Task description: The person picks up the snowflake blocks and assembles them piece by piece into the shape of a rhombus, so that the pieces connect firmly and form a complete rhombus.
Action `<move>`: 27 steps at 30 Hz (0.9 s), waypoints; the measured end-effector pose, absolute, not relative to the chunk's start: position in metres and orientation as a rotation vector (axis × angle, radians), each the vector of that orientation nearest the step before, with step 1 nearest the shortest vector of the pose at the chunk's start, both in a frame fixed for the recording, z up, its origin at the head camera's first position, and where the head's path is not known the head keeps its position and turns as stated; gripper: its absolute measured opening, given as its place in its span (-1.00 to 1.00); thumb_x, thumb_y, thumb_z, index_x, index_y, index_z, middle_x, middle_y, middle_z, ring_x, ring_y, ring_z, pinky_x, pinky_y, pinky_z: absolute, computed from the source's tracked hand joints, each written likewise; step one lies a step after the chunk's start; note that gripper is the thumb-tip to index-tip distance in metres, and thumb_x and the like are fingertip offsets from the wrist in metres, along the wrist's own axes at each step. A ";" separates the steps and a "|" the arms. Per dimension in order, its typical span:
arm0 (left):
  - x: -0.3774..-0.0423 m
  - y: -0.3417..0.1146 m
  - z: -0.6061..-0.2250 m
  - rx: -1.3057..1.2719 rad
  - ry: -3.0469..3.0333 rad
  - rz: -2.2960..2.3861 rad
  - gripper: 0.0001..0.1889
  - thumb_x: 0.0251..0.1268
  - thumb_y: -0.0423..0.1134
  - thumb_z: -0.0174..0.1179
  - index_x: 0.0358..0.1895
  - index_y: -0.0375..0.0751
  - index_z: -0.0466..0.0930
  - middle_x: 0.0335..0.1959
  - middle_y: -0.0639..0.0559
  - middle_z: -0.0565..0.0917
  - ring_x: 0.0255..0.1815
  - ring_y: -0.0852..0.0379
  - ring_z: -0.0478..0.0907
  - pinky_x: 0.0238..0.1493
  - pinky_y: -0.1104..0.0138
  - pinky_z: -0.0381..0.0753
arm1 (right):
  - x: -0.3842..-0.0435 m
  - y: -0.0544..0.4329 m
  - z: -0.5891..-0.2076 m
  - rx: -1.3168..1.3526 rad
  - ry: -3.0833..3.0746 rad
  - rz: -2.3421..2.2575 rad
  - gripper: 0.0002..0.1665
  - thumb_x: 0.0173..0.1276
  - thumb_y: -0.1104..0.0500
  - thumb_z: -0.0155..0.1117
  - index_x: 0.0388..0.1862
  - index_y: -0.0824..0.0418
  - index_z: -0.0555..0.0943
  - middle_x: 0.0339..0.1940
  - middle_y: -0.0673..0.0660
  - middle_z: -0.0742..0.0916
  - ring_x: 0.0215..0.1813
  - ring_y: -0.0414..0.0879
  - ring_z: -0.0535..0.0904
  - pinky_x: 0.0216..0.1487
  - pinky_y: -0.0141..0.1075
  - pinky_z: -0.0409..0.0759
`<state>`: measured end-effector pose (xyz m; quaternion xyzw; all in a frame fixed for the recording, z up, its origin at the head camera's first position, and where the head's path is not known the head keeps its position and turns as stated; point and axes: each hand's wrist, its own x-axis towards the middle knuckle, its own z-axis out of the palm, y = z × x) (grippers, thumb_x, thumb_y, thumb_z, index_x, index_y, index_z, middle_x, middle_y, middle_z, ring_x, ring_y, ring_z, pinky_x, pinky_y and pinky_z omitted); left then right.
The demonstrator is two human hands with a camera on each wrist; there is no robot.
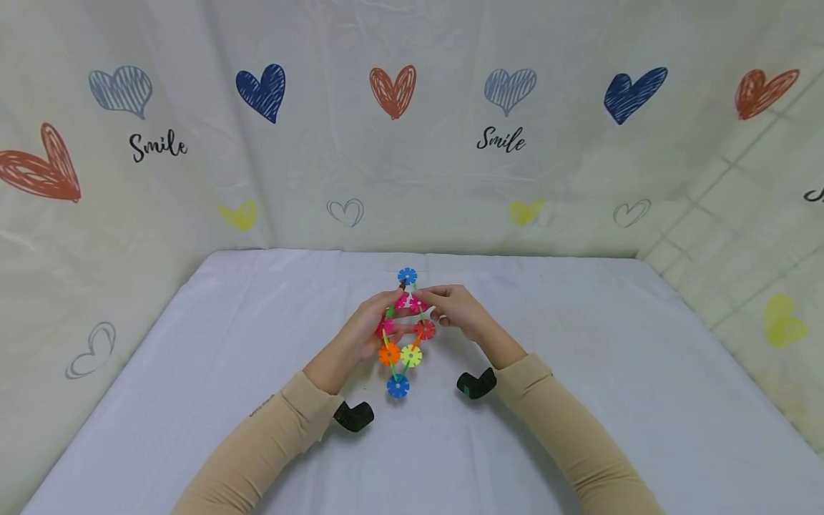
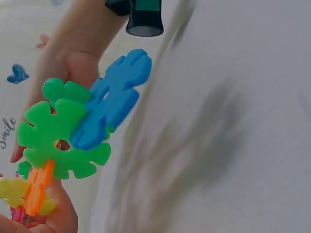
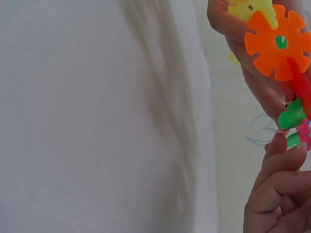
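Observation:
Both hands hold a loop of notched, flower-shaped plastic discs above the table. My left hand grips its left side, with fingers behind the linked discs. On the upper right, my right hand pinches the loop near a pink disc. A blue disc tops the loop, and another blue disc hangs lowest. Between them are a red disc, an orange disc and a yellow disc. The left wrist view shows a green disc slotted to a blue one. Fingertips partly hide the upper links.
A white cloth covers the table, and a curtain printed with hearts hangs behind it. One black camera mount sits at the left wrist, another black camera mount at the right.

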<state>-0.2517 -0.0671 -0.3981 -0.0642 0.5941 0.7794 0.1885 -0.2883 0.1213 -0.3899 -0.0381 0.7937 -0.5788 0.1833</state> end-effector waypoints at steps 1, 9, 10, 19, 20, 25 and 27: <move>-0.252 -0.067 -0.398 -0.181 1.672 2.192 -0.43 0.59 0.03 0.06 0.49 -0.18 0.29 0.17 -0.21 0.65 -0.20 0.00 0.76 -0.38 0.45 0.63 | -0.288 0.122 -0.389 -0.111 2.229 -1.638 -0.42 0.50 -0.10 0.30 0.27 0.29 0.64 -0.22 0.07 0.63 -0.42 -0.14 0.45 -0.40 -0.42 0.41; -0.250 -0.067 -0.399 -0.173 1.649 2.232 -0.45 0.64 -0.01 0.00 0.50 -0.23 0.28 0.17 -0.20 0.65 -0.14 0.05 0.74 -0.32 0.43 0.63 | -0.285 0.124 -0.385 -0.156 2.161 -1.699 -0.43 0.60 -0.06 0.17 0.35 0.32 0.58 -0.41 0.02 0.51 -0.46 -0.17 0.42 -0.42 -0.43 0.37; -0.250 -0.067 -0.400 -0.173 1.650 2.238 -0.46 0.64 -0.02 -0.01 0.49 -0.25 0.28 0.17 -0.21 0.65 -0.14 0.05 0.74 -0.31 0.42 0.62 | -0.285 0.124 -0.385 -0.156 2.155 -1.701 -0.43 0.60 -0.06 0.17 0.35 0.32 0.58 -0.41 0.02 0.51 -0.46 -0.17 0.42 -0.42 -0.43 0.36; -0.251 -0.064 -0.402 -0.186 1.639 2.258 -0.45 0.64 -0.02 0.01 0.48 -0.27 0.29 0.19 -0.19 0.61 0.12 -0.15 0.65 0.17 0.04 0.62 | -0.286 0.123 -0.381 -0.154 2.165 -1.672 -0.40 0.59 -0.07 0.19 0.33 0.36 0.58 -0.36 0.02 0.56 -0.42 -0.16 0.46 -0.39 -0.42 0.38; -0.251 -0.064 -0.402 -0.182 1.638 2.260 -0.45 0.64 -0.02 0.01 0.48 -0.28 0.28 0.21 -0.20 0.59 0.18 -0.19 0.62 0.21 -0.02 0.59 | -0.286 0.122 -0.380 -0.154 2.164 -1.669 -0.41 0.58 -0.07 0.20 0.32 0.36 0.59 -0.35 0.02 0.56 -0.41 -0.16 0.46 -0.39 -0.42 0.38; -0.251 -0.064 -0.404 -0.193 1.650 2.242 -0.44 0.65 -0.04 0.01 0.50 -0.29 0.26 0.34 -0.25 0.48 0.33 -0.27 0.50 0.21 -0.18 0.54 | -0.286 0.120 -0.381 -0.145 2.175 -1.648 -0.45 0.56 -0.07 0.22 0.28 0.31 0.63 -0.37 0.03 0.56 -0.40 -0.14 0.46 -0.37 -0.41 0.39; -0.253 -0.066 -0.405 -0.208 1.661 2.233 -0.44 0.63 -0.04 0.03 0.50 -0.28 0.30 0.38 -0.24 0.45 0.34 -0.24 0.50 0.16 -0.05 0.59 | -0.287 0.119 -0.381 -0.134 2.182 -1.644 -0.45 0.56 -0.07 0.22 0.28 0.31 0.63 -0.39 0.03 0.55 -0.40 -0.13 0.45 -0.37 -0.40 0.40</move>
